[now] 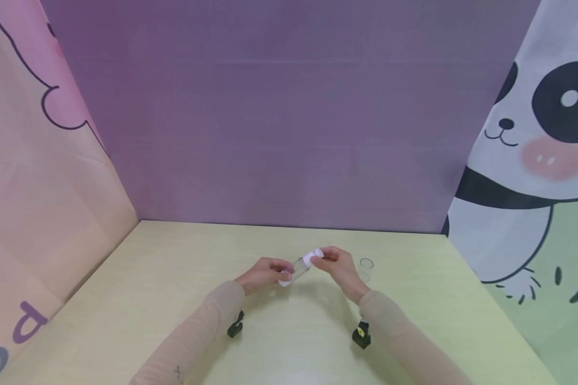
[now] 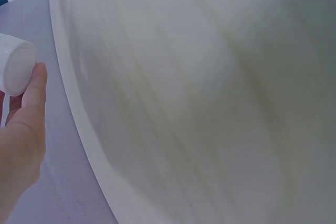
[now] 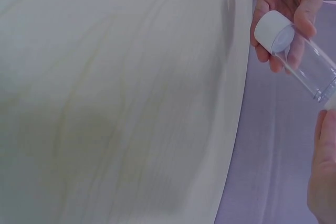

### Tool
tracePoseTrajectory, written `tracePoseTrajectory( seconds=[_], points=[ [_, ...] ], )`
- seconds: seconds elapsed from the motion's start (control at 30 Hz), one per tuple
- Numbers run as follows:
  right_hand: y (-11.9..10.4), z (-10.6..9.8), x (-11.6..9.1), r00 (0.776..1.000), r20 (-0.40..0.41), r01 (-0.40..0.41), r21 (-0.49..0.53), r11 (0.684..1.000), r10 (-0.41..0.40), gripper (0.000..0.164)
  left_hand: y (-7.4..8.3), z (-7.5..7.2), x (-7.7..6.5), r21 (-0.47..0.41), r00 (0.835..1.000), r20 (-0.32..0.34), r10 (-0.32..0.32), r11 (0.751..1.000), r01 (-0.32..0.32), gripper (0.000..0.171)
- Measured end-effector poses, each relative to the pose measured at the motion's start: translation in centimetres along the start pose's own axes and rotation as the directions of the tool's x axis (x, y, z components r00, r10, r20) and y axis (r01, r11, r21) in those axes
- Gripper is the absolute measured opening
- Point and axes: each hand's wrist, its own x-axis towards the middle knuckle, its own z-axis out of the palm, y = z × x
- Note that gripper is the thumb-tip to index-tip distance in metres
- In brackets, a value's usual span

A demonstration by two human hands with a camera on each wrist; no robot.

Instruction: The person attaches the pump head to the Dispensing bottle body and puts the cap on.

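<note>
Both hands hold a small clear bottle (image 1: 299,268) between them, tilted above the table, its upper end toward the right. My left hand (image 1: 265,275) grips the lower end around a white base (image 3: 274,31). The right wrist view shows the thumb and fingers of this hand wrapped about that end. At the upper end, my right hand (image 1: 339,267) pinches a white top (image 1: 312,257) between thumb and fingers. The see-through wall of the bottle looks empty. In the left wrist view, only the round white bottom and part of the left hand (image 2: 23,135) show at the edge.
On the pale wooden table (image 1: 173,299), a clear round cup-like piece (image 1: 366,263) with a dark rim stands just beyond the right hand. A purple backdrop (image 1: 289,133) closes off the far edge, with printed cloth panels at left and right.
</note>
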Motion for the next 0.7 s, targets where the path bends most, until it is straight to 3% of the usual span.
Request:
tracePoseTrajectory(
  seconds=[0.7],
  points=[
    [0.13, -0.18, -0.06, 1.000, -0.001, 0.010, 0.006, 1.000, -0.010, 0.040, 0.31, 0.12, -0.05, 0.008, 1.000, -0.003, 0.006, 1.000, -0.006, 0.034]
  ],
)
